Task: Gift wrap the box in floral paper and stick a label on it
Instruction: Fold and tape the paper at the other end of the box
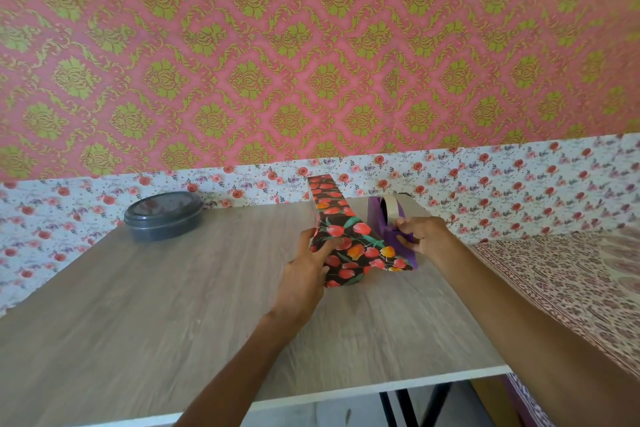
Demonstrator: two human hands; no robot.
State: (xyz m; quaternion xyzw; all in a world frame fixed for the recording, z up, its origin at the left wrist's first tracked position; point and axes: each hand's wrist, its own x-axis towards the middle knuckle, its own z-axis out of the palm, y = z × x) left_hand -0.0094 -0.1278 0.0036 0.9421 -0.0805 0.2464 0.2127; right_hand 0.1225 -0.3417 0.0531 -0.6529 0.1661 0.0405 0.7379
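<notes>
A box wrapped in dark floral paper (356, 246) with red and orange flowers lies on the wooden table (138, 305), near its far edge. A loose strip of the same paper stands up behind it. My left hand (308, 270) presses on the near left side of the wrapped box, thumb up along its edge. Just right of the box stands a purple tape dispenser (384, 218) with a roll of beige tape. My right hand (420, 234) is at the dispenser's front, fingers curled and pinching at the tape end.
A dark round lidded container (164, 215) sits at the table's far left. A floral-papered wall runs behind the table. A patterned cloth surface (554, 274) lies to the right. The table's near edge and black legs show at the bottom.
</notes>
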